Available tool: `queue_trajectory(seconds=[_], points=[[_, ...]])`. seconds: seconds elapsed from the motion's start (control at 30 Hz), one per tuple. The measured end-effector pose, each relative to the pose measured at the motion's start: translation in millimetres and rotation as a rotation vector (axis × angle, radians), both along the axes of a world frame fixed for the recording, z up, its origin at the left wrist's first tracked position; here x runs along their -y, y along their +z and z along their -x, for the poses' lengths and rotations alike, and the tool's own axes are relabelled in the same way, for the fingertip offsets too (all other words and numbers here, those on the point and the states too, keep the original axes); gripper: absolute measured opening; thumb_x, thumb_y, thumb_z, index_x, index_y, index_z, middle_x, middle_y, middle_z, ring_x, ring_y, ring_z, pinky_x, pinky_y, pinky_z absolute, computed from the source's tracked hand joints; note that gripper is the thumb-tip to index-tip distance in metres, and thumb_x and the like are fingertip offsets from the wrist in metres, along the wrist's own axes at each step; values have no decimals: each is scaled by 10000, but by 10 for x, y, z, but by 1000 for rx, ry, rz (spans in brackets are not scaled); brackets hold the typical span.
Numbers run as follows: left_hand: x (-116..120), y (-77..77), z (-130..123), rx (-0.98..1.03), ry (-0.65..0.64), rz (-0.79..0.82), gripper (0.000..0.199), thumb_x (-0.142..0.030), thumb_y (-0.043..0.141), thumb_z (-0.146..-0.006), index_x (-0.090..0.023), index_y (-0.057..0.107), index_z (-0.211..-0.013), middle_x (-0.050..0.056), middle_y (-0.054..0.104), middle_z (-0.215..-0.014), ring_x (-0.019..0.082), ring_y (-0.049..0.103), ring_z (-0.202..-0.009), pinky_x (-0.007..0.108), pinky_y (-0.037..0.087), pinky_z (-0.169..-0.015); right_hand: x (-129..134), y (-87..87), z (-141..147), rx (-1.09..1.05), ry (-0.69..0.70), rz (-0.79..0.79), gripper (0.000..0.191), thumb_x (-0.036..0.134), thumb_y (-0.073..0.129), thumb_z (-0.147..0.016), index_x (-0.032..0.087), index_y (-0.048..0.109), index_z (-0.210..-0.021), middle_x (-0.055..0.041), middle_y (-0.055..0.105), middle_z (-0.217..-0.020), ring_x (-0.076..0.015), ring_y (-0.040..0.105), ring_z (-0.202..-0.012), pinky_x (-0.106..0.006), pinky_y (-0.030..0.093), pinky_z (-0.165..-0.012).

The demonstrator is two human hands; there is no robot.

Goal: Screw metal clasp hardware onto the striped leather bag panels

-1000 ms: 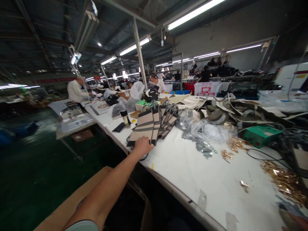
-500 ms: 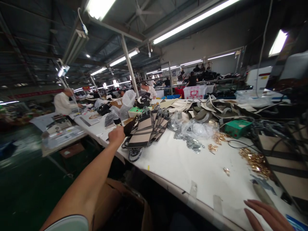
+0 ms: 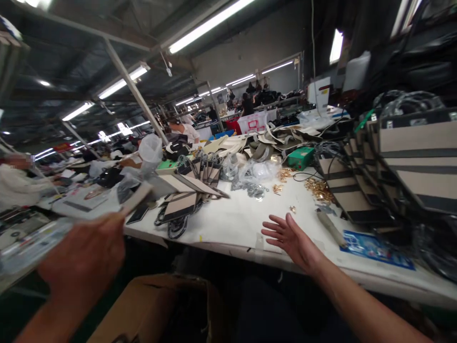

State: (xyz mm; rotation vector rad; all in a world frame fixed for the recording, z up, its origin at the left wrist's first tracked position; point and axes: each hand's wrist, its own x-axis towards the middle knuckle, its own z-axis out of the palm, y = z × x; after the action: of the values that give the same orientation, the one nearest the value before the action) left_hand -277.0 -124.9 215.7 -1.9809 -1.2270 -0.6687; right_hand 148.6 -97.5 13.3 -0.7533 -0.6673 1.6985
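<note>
My left hand, smeared by motion at the lower left, is closed on one end of a beige-and-dark striped panel. The panel reaches rightward, seen at a slant, over a pile of similar striped panels with dark cords at the table's left edge. Its kind I cannot make out for certain; it looks like a flat bag piece. My right hand is open over the front of the white table, fingers spread and nothing in them. Small gold metal pieces lie just beyond its fingertips.
More striped panels stand stacked at the right, beside a blue printed packet. Clear plastic bags and a green box sit farther back. Below the table's edge is an open cardboard box. A person works at the far left.
My left hand has come back toward me from the pile with a striped panel. My right hand has moved in over the table's front. The view has swung to the right.
</note>
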Motion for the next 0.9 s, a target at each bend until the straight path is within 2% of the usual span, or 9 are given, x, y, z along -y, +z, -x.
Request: queue_trajectory(seconds=[0.1, 0.23, 0.3, 0.43, 0.53, 0.63, 0.73, 0.83, 0.9], points=[[308, -574, -442, -200, -227, 12, 549, -131, 556, -924, -303, 545, -1446, 29, 768, -1160, 236, 715, -987, 390, 545, -897, 51, -55, -22, -105, 9, 117, 835, 834, 487, -867, 192, 579, -1394, -163, 657, -1349, -315, 680, -1135, -485, 535, -1003], [614, -1145, -825, -219, -426, 182, 399, -59, 499, -938, -216, 672, -1262, 32, 795, -1091, 195, 716, -936, 337, 513, -886, 252, -292, -111, 169, -193, 174, 767, 577, 801, -769, 255, 566, -1425, -97, 705, -1246, -281, 694, -1054, -417, 562, -929], [749, -1267, -880, -249, -476, 290, 366, -86, 481, -964, -233, 696, -1223, 12, 796, -1097, 181, 715, -946, 319, 504, -913, 318, -391, -109, 368, -317, 134, 776, 449, 851, -719, 255, 587, -1422, -78, 718, -1184, -271, 695, -1019, -394, 556, -919], [851, -1301, -919, -149, -504, 633, 298, -320, 635, -948, -310, 690, -1240, -5, 779, -1140, 179, 722, -1010, 267, 552, -912, 384, -432, -33, 529, -403, 19, 708, 461, 754, -773, 245, 597, -1429, -76, 706, -1169, -261, 692, -952, -392, 566, -869], [629, -1365, -1047, 228, -315, 802, 462, -453, 671, -902, -309, 637, -1340, 60, 705, -1313, 243, 681, -1181, 339, 574, -982, 482, -339, -1, 615, -389, -88, 677, 482, 728, -810, 241, 597, -1429, -89, 682, -1243, -284, 653, -1117, -414, 537, -978], [164, -1504, -1278, 670, -170, 952, 648, -502, 697, -856, -247, 561, -1436, 136, 598, -1459, 314, 590, -1326, 472, 501, -1107, 645, -209, -20, 682, -341, -204, 651, 498, 711, -856, 243, 583, -1441, -94, 670, -1298, -287, 613, -1217, -423, 521, -1034], [-304, -1604, -1528, 925, -354, 1395, 753, -530, 802, -750, -177, 604, -1385, 178, 613, -1438, 348, 592, -1317, 497, 474, -1118, 831, -95, -72, 720, -315, -321, 605, 502, 691, -897, 229, 594, -1428, -101, 687, -1275, -266, 652, -1158, -408, 538, -1038], [-589, -1630, -1706, 974, -522, 1872, 666, -519, 865, -689, -118, 715, -1200, 180, 753, -1182, 328, 728, -1048, 455, 572, -948, 1004, -31, -152, 816, -310, -429, 549, 475, 672, -934, 239, 602, -1426, -103, 701, -1276, -261, 669, -1164, -411, 541, -1060], [-677, -1636, -1777, 974, -603, 2047, 616, -497, 902, -643, -104, 755, -1094, 159, 789, -1039, 298, 753, -915, 414, 590, -877, 1101, -36, -221, 911, -296, -551, 517, 431, 647, -965, 265, 581, -1451, -98, 682, -1341, -268, 647, -1235, -447, 505, -1116]])
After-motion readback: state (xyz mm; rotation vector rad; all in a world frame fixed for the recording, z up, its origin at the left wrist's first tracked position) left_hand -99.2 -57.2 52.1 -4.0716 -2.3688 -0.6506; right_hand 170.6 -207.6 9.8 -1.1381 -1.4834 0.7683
